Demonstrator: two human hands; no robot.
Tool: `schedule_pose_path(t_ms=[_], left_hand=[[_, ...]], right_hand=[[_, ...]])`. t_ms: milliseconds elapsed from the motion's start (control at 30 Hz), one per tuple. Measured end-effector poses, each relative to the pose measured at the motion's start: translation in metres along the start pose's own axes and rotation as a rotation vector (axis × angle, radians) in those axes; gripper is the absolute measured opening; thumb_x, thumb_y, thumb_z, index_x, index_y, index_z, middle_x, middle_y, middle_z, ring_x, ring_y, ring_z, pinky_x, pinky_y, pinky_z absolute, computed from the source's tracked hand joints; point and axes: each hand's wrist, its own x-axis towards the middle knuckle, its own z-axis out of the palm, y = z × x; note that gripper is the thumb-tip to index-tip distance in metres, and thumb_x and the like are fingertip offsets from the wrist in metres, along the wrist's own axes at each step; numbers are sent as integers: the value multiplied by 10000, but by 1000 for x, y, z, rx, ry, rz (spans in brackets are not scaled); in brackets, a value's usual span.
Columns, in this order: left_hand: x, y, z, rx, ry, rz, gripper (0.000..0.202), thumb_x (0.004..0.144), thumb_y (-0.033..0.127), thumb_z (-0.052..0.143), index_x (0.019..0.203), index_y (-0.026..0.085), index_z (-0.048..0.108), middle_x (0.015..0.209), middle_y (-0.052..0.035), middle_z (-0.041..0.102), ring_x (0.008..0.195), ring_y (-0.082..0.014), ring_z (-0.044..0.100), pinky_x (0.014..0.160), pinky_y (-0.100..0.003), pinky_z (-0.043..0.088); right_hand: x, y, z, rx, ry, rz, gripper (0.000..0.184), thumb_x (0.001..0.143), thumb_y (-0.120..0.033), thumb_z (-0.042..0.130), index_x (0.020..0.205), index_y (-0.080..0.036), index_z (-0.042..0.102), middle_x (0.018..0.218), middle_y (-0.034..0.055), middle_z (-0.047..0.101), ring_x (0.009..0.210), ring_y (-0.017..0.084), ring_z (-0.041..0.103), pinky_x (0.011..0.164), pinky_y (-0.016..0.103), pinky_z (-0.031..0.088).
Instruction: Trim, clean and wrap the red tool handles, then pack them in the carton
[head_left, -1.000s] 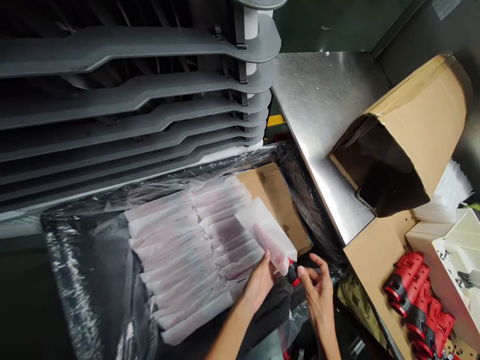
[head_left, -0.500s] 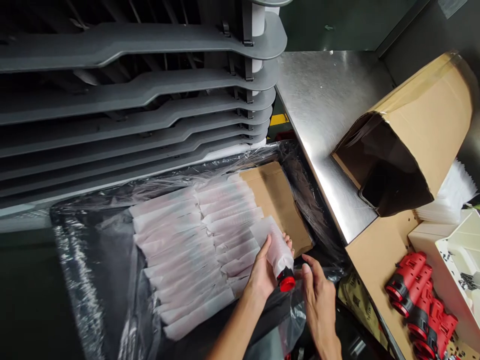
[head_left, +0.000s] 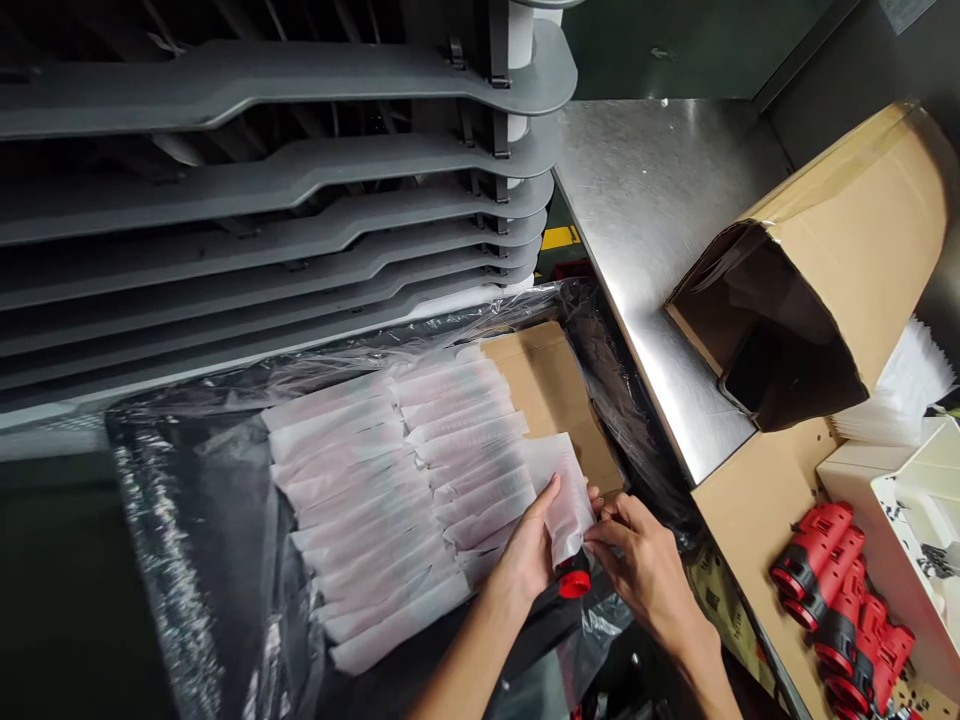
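Observation:
My left hand [head_left: 532,545] is wrapped round a translucent white bag [head_left: 566,495], with a red and black plastic part [head_left: 574,578] inside it. The part's red round end sticks out of the bag's lower opening. At that opening's right edge, my right hand [head_left: 641,560] pinches the bag between thumb and fingers. Beneath and left of my hands lie two rows of similar bagged parts [head_left: 360,510], side by side in a black tray lined with clear plastic [head_left: 217,540]. A bare brown cardboard sheet [head_left: 547,385] shows beside the right row.
Grey stacked racks [head_left: 300,150] rise behind the tray. Right of it stands a steel table [head_left: 645,230] with an open cardboard box [head_left: 840,270]. Several red and black parts [head_left: 847,590] lie near a white bin [head_left: 900,480], with a stack of white bags [head_left: 911,385] behind.
My right hand has moved up and left and now pinches the bag's edge. The bag has come further down over the part, leaving less of its black section showing.

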Motion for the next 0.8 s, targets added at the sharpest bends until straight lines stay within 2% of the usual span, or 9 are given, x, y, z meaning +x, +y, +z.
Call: schedule_pose_path(t_ms=[133, 267, 333, 400, 467, 533, 800], left_hand=[[2, -2, -4, 21, -11, -28, 353, 972, 386, 507, 1067, 87, 669, 837, -102, 764, 703, -203, 726, 614, -273, 528], [9, -1, -13, 30, -10, -28, 293, 962, 344, 522, 1017, 102, 678, 827, -82, 761, 700, -190, 716, 627, -270, 529], [11, -1, -17, 43, 1, -29, 277, 954, 340, 539, 973, 104, 682, 784, -66, 753, 665, -173, 702, 636, -259, 526], [12, -2, -19, 71, 9, -55, 324, 951, 369, 539, 902, 84, 684, 715, -69, 732, 588, -165, 672, 565, -248, 495], [10, -4, -19, 99, 3, -90, 384, 960, 396, 512, 827, 76, 678, 641, -63, 697, 501, -148, 622, 503, -240, 449], [7, -6, -17, 112, -11, -112, 408, 973, 401, 483, 796, 85, 671, 611, -51, 675, 473, -133, 594, 504, -233, 436], [-10, -9, -8, 101, -38, -105, 389, 977, 399, 478, 860, 84, 674, 673, -60, 700, 503, -142, 620, 528, -242, 452]], right_hand=[[-3, -2, -2, 4, -18, 1, 174, 966, -176, 473, 936, -228, 636, 966, 61, 603, 870, 203, 577, 708, 290, 483], [-8, -2, -3, 173, 40, 31, 194, 998, -210, 421, 922, -223, 599, 928, 41, 558, 864, 167, 584, 749, 263, 501], [-8, 0, -1, 208, 101, 34, 166, 1001, -267, 459, 967, -231, 617, 958, 41, 548, 893, 164, 590, 774, 261, 505], [-6, 3, 1, 162, 114, 14, 138, 976, -320, 532, 1014, -239, 636, 1015, 57, 546, 928, 181, 587, 795, 285, 506], [-3, 5, 3, 97, 71, -18, 133, 963, -331, 555, 973, -238, 650, 1028, 65, 545, 908, 191, 572, 768, 304, 501], [0, 6, 3, 97, 33, -26, 166, 980, -307, 514, 906, -236, 644, 1005, 60, 544, 883, 187, 556, 744, 304, 486], [-6, -3, -4, 358, 22, 50, 242, 1030, -287, 399, 842, -236, 543, 994, 30, 536, 946, 173, 521, 824, 303, 442]])
